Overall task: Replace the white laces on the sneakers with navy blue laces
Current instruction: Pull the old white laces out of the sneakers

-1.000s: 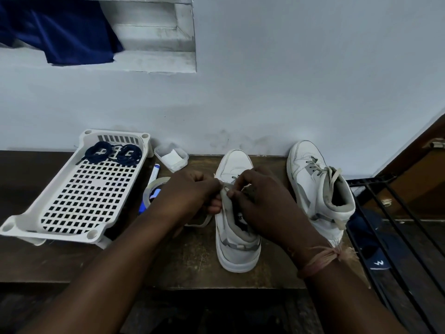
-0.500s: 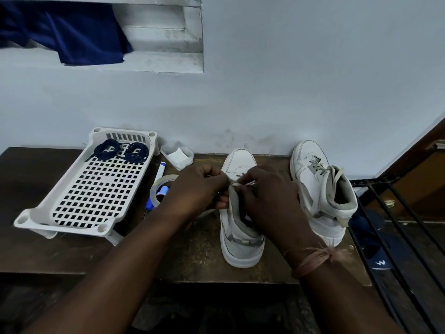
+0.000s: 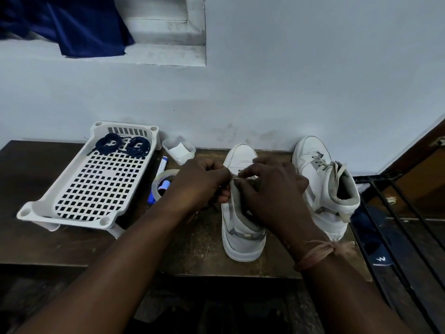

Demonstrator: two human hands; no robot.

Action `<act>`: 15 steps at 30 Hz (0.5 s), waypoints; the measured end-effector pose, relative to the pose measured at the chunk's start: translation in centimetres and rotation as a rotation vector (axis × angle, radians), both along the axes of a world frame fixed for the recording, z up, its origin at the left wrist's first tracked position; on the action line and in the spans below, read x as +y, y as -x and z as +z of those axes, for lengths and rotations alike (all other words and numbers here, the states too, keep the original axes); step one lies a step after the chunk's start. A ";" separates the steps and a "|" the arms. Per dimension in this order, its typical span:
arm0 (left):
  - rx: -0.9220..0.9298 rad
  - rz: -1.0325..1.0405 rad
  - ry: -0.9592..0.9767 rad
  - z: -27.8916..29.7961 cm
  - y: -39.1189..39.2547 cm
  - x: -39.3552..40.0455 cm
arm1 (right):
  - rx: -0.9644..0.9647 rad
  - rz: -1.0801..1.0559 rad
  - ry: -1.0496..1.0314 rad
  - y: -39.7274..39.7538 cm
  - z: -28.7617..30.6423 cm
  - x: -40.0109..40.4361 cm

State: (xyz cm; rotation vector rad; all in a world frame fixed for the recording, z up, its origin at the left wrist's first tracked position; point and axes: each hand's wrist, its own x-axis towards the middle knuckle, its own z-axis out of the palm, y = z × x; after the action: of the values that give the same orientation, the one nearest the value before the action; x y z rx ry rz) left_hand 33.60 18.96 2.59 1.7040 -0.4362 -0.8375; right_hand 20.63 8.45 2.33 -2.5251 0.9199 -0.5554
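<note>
The dark wooden worktop (image 3: 72, 247) runs along the pale wall, and on its left part sits a white slotted tray (image 3: 89, 179), tilted, with the navy laces (image 3: 123, 145) coiled in two bundles at its far end, well apart from both my grips.

The nearer sneaker (image 3: 242, 239) stands in front of me with its long axis running away from me, toe toward the wall and heel toward me. My left hand (image 3: 198, 182) is at its left side by the tongue, fingers curled; my right hand (image 3: 274, 191) lies over the collar and lace area, fingers bent down onto it. Both grips meet at the top of the tongue, and they seem to pinch a bit of white lace (image 3: 245, 176) between the fingertips, though the strand is mostly covered and I cannot tell how each grip holds it.

The second sneaker (image 3: 322, 182) stands just to the right, also toe toward the wall, leaning slightly, its pale laces loose and hanging over the collar.

Between tray and hands lie a roll of tape (image 3: 160, 182) with a blue-capped marker (image 3: 159, 174) through it, partly hidden by my left wrist, and a small clear tub (image 3: 178, 150) by the wall.
</note>
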 end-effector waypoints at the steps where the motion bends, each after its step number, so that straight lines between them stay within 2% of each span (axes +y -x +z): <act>1: 0.008 0.000 0.007 0.0 0.0 0.0 | 0.005 -0.016 0.014 -0.2 0.0 0.0; 3: 0.028 -0.003 0.019 0.0 -0.1 0.1 | -0.104 -0.076 0.016 -0.4 0.2 0.0; 6: 0.035 -0.011 0.008 -0.1 -0.2 0.1 | -0.509 -0.289 -0.161 -0.2 1.5 -0.4; 8: 0.039 -0.011 0.004 0.0 -0.2 0.0 | -0.645 -0.352 -0.159 0.3 1.9 -0.9; 10: 0.033 -0.010 -0.002 0.0 -0.2 -0.1 | -0.530 -0.259 -0.117 0.6 1.7 -1.1; 13: 0.027 -0.012 0.001 0.0 -0.1 -0.1 | -0.135 -0.061 -0.072 0.3 0.8 -0.3; 15: 0.019 -0.012 -0.004 0.0 -0.1 -0.1 | 0.005 -0.032 0.033 -0.1 -0.3 0.1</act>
State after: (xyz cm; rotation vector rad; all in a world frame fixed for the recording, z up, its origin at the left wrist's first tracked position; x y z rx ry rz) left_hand 33.75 18.91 2.61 1.6976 -0.4318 -0.8634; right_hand 20.76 8.58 2.05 -2.5461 0.9619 -0.5784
